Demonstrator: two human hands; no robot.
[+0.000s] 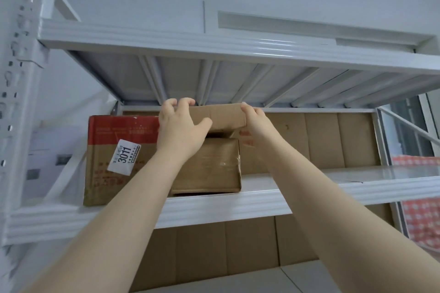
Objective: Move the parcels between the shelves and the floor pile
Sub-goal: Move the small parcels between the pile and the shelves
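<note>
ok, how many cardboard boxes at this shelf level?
3: red-topped box at left; plain brown box right of it; flat box above that, held by left hand and right hand. Others may be hidden behind.

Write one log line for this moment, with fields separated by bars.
left hand: grips top box | right hand: grips top box | top box: over brown box on shelf | neighbour: red-topped box

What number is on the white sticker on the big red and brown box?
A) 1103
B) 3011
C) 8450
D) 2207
B: the white sticker stuck on the front of the big red and brown box reads 3011 in large black digits.
</note>
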